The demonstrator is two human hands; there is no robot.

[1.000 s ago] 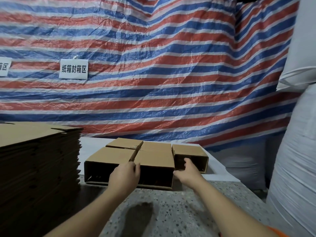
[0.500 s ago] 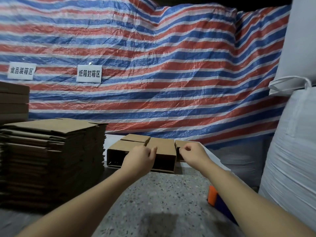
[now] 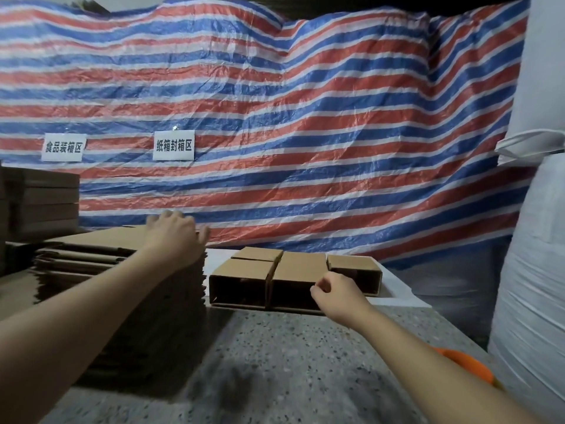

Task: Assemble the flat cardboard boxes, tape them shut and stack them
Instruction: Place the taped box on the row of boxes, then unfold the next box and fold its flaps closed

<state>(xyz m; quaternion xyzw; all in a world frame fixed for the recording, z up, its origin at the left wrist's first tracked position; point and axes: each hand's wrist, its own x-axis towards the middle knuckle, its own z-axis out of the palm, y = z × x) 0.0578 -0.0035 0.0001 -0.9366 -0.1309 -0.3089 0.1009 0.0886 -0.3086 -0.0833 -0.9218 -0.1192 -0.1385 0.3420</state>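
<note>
A tall stack of flat brown cardboard boxes (image 3: 122, 301) stands at the left of the speckled table (image 3: 275, 362). My left hand (image 3: 174, 237) lies on the top sheet of that stack, near its right edge, fingers spread over it. To the right, an opened cardboard box (image 3: 260, 276) lies on its side with its flaps out and its dark inside facing me. My right hand (image 3: 336, 293) hovers in front of that box's right part, fingers loosely curled, holding nothing.
A striped red, white and blue tarp (image 3: 305, 133) with two paper signs (image 3: 173, 145) closes off the back. Big white sacks (image 3: 538, 270) stand at the right. More cardboard (image 3: 42, 200) is piled at the far left. An orange object (image 3: 467, 365) lies under my right forearm.
My left hand left the opened box and moved left and up onto the flat stack. My right hand drew back from the box. The view shifted left.
</note>
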